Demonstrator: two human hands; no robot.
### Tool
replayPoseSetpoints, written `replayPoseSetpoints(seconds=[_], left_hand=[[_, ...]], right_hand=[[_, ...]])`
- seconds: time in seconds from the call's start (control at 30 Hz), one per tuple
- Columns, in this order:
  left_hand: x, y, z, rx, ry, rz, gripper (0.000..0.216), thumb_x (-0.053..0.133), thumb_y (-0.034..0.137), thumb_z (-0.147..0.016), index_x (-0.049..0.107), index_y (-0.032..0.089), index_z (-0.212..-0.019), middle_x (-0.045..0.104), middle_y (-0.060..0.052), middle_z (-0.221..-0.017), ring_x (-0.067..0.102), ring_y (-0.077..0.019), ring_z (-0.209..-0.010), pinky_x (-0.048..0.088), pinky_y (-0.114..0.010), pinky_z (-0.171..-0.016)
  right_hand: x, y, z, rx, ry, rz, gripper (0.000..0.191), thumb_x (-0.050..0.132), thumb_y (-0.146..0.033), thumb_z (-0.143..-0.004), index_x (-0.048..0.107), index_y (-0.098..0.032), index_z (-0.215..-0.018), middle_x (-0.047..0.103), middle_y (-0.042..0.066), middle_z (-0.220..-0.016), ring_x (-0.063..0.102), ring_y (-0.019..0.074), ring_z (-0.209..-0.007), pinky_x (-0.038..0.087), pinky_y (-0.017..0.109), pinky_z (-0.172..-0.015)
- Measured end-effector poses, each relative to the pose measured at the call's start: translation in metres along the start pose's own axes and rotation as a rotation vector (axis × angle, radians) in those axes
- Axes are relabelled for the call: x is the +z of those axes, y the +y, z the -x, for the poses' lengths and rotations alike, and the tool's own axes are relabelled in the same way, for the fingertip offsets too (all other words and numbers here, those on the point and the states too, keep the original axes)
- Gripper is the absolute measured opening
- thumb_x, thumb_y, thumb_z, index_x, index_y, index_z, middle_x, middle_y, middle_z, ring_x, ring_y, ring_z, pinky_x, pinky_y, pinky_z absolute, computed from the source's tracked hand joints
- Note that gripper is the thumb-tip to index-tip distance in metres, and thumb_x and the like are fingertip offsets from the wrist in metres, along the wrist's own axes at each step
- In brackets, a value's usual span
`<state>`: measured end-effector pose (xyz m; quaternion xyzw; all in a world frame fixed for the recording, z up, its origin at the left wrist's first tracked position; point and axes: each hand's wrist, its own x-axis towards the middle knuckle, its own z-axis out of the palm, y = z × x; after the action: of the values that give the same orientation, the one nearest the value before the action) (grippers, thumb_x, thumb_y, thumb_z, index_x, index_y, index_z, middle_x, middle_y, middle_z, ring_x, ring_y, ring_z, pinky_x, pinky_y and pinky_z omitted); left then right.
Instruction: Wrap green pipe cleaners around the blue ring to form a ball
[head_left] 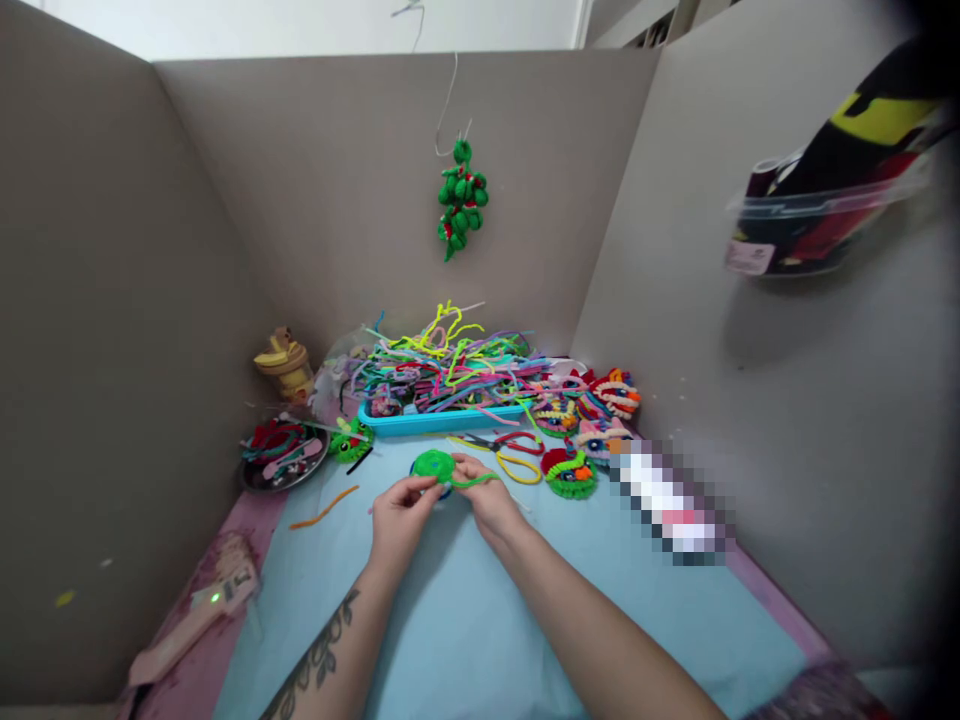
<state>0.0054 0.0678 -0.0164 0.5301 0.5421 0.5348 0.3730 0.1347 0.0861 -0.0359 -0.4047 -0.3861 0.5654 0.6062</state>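
Green pipe-cleaner coil (433, 466), partly hidden, pinched by left hand (399, 511) and right hand (484, 497).

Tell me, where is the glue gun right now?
In the head view, the pink glue gun lies at the lower left on the pink table edge, just off the blue mat, left of the person's left forearm.

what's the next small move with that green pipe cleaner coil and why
Probably wrap the loose green tail another turn around the green coil. The left hand pinches the coil's edge while the right hand holds the tail, which trails free to the right, not yet wound in.
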Motion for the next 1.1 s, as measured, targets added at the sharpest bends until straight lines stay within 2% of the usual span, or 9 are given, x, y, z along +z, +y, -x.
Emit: replayPoseSetpoints(seconds=[0.07,0.2,0.37,0.5,0.57,0.73,0.9,1.0,1.1], left_hand=[[-0.001,-0.001,0.0,0.011,0.051,0.004,0.023,0.071,0.033,-0.06,0.07,0.014,-0.074,0.06,0.001,-0.055,0.049,-0.01,-0.051,0.039,-0.021,-0.05],[-0.002,0.0,0.0,0.061,0.089,-0.019,0.021,0.069,0.033,-0.063,0.071,0.015,-0.075,0.06,0.001,-0.057,0.05,-0.0102,-0.053,0.04,-0.021,-0.052],[0.0,0.0,0.001,0.016,0.065,-0.015,0.021,0.071,0.032,-0.06,0.07,0.015,-0.071,0.055,0.002,-0.049,0.045,-0.0088,-0.047,0.037,-0.02,-0.048],[0.001,-0.008,-0.001,-0.066,0.01,0.081,0.023,0.073,0.03,-0.058,0.069,0.014,-0.072,0.06,0.001,-0.054,0.049,-0.0089,-0.05,0.039,-0.02,-0.049],[0.001,-0.012,-0.003,-0.081,0.006,0.119,0.023,0.073,0.029,-0.058,0.068,0.014,-0.073,0.062,0.0,-0.057,0.051,-0.0092,-0.053,0.04,-0.02,-0.052],[0.0,-0.013,-0.005,-0.099,-0.001,0.187,0.022,0.074,0.027,-0.057,0.068,0.014,-0.074,0.063,0.001,-0.059,0.053,-0.009,-0.056,0.042,-0.019,-0.055],[-0.001,-0.009,-0.007,-0.151,-0.074,0.27,0.023,0.076,0.024,-0.054,0.065,0.014,-0.071,0.064,0.001,-0.062,0.056,-0.0094,-0.058,0.043,-0.02,-0.059],[-0.003,-0.008,-0.009,-0.167,-0.119,0.33,0.023,0.077,0.023,-0.053,0.064,0.014,-0.07,0.064,0.001,-0.063,0.056,-0.0091,-0.06,0.044,-0.02,-0.06],[-0.003,-0.009,-0.01,-0.155,-0.113,0.361,0.023,0.077,0.023,-0.054,0.063,0.014,-0.07,0.064,0.001,-0.064,0.056,-0.0087,-0.06,0.044,-0.02,-0.061]], right_hand=[[0.003,-0.001,0.004,-0.005,0.052,0.036,0.023,0.075,-0.034,-0.053,0.066,-0.019,-0.068,0.057,0.007,-0.11,0.045,0.0256,-0.109,0.031,0.037,-0.093],[0.01,0.0,0.013,-0.026,0.102,0.042,0.032,0.075,-0.029,-0.055,0.061,-0.021,-0.082,0.059,0.005,-0.106,0.049,0.0232,-0.105,0.036,0.034,-0.087],[0.008,0.002,0.01,-0.101,0.185,0.172,0.016,0.068,-0.033,-0.065,0.062,-0.019,-0.069,0.056,0.006,-0.109,0.05,0.0215,-0.102,0.037,0.031,-0.084],[0.001,0.004,0.001,-0.085,0.212,0.052,0.018,0.069,-0.036,-0.062,0.063,-0.019,-0.065,0.057,0.005,-0.102,0.05,0.0225,-0.101,0.036,0.033,-0.088],[0.0,0.005,-0.001,-0.061,0.17,0.023,0.02,0.07,-0.038,-0.062,0.064,-0.019,-0.066,0.058,0.006,-0.102,0.049,0.0235,-0.104,0.034,0.035,-0.091],[-0.001,0.006,-0.001,-0.046,0.039,0.054,0.024,0.07,-0.043,-0.064,0.068,-0.019,-0.071,0.052,0.009,-0.119,0.041,0.0256,-0.117,0.028,0.038,-0.098],[-0.003,0.005,-0.001,-0.064,-0.073,0.018,0.026,0.069,-0.045,-0.065,0.07,-0.02,-0.071,0.05,0.008,-0.122,0.036,0.0252,-0.123,0.024,0.038,-0.103],[-0.004,0.001,0.0,-0.107,-0.116,0.049,0.024,0.07,-0.043,-0.064,0.07,-0.021,-0.072,0.047,0.007,-0.125,0.037,0.0257,-0.123,0.027,0.038,-0.101],[-0.003,-0.002,0.002,-0.154,-0.089,0.099,0.02,0.068,-0.041,-0.066,0.069,-0.021,-0.071,0.047,0.007,-0.124,0.041,0.0252,-0.118,0.032,0.037,-0.097]])
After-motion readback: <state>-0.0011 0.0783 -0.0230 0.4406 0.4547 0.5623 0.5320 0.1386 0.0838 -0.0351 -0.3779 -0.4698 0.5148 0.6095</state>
